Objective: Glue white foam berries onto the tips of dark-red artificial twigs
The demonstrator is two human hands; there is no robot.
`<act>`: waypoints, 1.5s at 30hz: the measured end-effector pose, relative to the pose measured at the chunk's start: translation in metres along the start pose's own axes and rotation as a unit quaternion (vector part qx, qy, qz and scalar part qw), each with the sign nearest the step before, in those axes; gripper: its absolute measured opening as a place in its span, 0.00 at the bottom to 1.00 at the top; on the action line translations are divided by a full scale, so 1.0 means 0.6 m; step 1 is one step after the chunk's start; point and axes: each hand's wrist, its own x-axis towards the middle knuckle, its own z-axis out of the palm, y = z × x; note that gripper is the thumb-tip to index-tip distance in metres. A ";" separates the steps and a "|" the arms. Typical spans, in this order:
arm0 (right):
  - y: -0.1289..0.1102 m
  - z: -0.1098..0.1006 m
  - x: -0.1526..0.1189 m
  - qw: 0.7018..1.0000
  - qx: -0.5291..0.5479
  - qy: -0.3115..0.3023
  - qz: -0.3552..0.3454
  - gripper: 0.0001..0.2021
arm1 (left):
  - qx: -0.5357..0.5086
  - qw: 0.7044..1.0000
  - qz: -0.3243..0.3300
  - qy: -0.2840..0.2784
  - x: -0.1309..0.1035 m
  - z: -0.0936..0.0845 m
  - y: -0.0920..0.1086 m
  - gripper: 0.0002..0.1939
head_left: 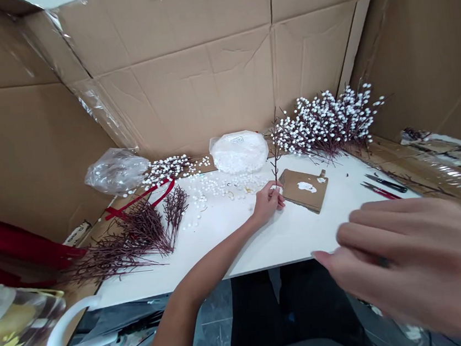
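Observation:
My left hand [267, 202] pinches the lower end of a dark brown twig [275, 159], which stands nearly upright beside a cardboard piece [312, 200] with white glue [307, 187] on it. Large and close to the camera at the right, my right hand [415, 257] is raised off the table with its fingers curled; whether it holds anything is hidden. Loose white beads [215, 187] lie scattered at the middle back of the white table [206, 253]. Bare brown twigs [145, 227] are heaped at the left.
White-berried branches [328, 120] stand at the back right. Scissors or snips [386, 183] lie at the right. A bag of white beads [239, 152] and a clear bag [116, 171] sit behind. Cardboard walls [201, 59] enclose the table. A white handle [61, 336] is lower left.

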 end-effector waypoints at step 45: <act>0.097 0.177 0.226 0.758 0.591 0.172 0.214 0.11 | -0.015 0.979 0.178 0.102 -0.062 -0.053 0.235 0.15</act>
